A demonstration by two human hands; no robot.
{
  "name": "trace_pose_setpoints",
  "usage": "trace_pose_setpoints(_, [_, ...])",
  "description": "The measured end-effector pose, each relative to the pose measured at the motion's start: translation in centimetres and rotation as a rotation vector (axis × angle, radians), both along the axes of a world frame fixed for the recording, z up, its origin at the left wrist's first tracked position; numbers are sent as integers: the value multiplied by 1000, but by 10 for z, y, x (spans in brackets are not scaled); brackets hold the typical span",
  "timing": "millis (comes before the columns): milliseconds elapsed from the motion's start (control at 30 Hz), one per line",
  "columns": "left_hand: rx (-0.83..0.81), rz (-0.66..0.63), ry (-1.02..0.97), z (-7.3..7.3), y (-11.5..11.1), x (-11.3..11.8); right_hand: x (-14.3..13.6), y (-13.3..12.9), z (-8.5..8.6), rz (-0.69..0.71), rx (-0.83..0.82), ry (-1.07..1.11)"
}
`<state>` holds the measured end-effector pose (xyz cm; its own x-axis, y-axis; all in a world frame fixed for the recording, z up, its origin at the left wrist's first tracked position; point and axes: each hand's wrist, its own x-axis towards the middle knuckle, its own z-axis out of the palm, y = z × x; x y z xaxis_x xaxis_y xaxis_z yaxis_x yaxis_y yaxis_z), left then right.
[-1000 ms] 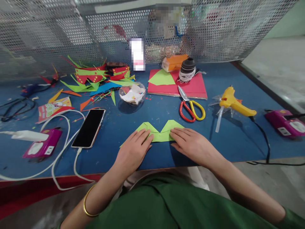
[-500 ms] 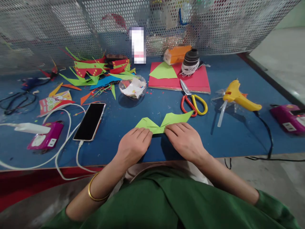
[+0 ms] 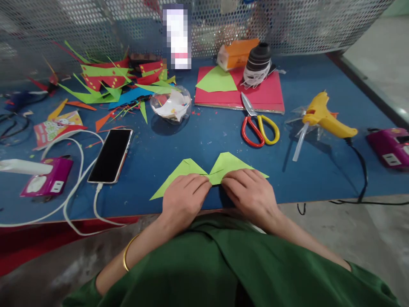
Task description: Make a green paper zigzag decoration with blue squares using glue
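Observation:
A light green paper cutout (image 3: pixel 226 163) with two peaks and pointed ends lies near the table's front edge. My left hand (image 3: pixel 186 197) is closed on its lower left part, fingers curled over the paper. Closed in the same way, my right hand (image 3: pixel 250 192) grips the lower right part. Both thumbs are hidden under the hands. A V-shaped notch shows between the peaks, and a crease or slit runs near the middle. Beyond my right hand lie scissors (image 3: pixel 252 111) with one red and one yellow handle loop.
A yellow glue gun (image 3: pixel 322 113) stands at right, its cord crossing the front edge. Red paper sheets (image 3: pixel 262 96) lie at the back under a green piece. A clear bowl (image 3: pixel 156 108) holds scraps. A phone (image 3: pixel 110 157) with a white cable lies left; red-green paper masks (image 3: pixel 105 76) sit behind.
The paper now lies flatter, with its left and right tips spread out past my hands. My view has tilted down slightly. Both hands keep hold of the paper.

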<state>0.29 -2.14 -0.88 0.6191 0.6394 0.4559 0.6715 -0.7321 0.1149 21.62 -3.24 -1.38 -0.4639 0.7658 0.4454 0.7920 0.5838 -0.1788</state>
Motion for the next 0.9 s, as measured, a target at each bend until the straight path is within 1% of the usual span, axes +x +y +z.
trace_pose_setpoints(100, [-21,28,-14,4,0,-3,12,0,1,-52,-15,20])
trace_pose_setpoints(167, [-36,45,-29,6,0,-6,18,0,2,-57,-23,16])
trace_pose_setpoints(300, [-90,66,-51,7,1,-6,20,0,2,-54,-21,42])
trace_pose_setpoints(400, [-149,65,-67,7,4,2,17,0,1,-75,-37,83])
trace_pose_setpoints(500, [-183,25,-70,7,8,14,16,1,0,-93,-67,123])
trace_pose_setpoints(600, [-168,13,-40,8,12,23,21,2,-1,-106,-131,195])
trace_pose_setpoints(700, [-150,29,-8,9,13,24,27,1,0,-135,-195,247])
trace_pose_setpoints(800, [-139,41,-6,10,13,22,32,-3,1,-163,-208,262])
trace_pose_setpoints(900, [-148,28,-11,11,15,25,34,-6,2,-183,-187,266])
